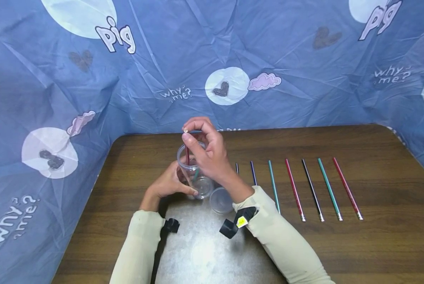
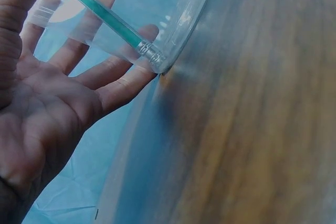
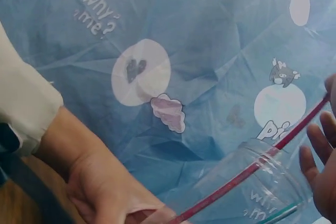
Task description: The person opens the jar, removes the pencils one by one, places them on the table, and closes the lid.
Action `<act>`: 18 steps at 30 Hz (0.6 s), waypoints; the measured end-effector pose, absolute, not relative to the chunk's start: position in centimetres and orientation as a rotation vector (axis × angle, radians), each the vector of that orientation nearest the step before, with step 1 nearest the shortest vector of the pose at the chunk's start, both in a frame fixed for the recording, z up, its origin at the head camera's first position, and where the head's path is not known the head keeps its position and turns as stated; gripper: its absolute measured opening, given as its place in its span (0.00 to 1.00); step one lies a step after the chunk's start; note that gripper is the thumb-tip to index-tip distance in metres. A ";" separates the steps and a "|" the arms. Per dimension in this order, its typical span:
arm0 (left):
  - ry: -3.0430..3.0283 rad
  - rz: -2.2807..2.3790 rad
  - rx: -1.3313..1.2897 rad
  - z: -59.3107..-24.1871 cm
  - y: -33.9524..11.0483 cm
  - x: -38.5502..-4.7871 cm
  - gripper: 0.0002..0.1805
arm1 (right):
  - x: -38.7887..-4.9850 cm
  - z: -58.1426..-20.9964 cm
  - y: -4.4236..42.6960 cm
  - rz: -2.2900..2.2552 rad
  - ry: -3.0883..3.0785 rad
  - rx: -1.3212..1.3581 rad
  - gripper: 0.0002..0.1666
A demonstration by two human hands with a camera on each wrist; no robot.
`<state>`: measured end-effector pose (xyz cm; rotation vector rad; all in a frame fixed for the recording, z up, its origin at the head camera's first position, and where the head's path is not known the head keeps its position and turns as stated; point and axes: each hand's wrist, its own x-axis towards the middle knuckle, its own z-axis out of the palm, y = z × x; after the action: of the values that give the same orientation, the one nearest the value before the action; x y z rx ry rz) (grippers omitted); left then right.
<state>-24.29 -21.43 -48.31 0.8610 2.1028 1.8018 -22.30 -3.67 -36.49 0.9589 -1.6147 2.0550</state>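
Observation:
A clear plastic jar [image 1: 185, 170] stands tilted in my left hand [image 1: 167, 182], whose thumb and fingers grip its side. Inside the jar lies a green pencil [image 2: 113, 20], its metal-banded end near the jar's base in the left wrist view. With thumb and fingertips, my right hand [image 1: 212, 152] pinches the top end of a red pencil [image 3: 231, 183]. That pencil passes through the jar's mouth, its lower part within the clear walls. A round clear lid [image 1: 221, 200] lies on the table beside the jar, below my right wrist.
Several pencils lie in a spaced row on the right of the wooden table [image 1: 393, 177], among them a red pencil [image 1: 295, 189] and a green pencil [image 1: 330, 189]. My right forearm partly covers the row's left end. A grey shiny surface [image 1: 197, 252] lies in front. Blue printed cloth [image 1: 286, 106] hangs behind.

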 end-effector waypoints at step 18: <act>2.049 1.816 0.867 -48.3 -21.5 -24.4 0.51 | -22.4 -34.2 -0.7 1.986 -2.073 1.064 0.06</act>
<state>-24.37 -21.54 -48.26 0.8675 2.0489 1.8165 -22.43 -0.69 -34.22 1.0645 -2.0729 1.9863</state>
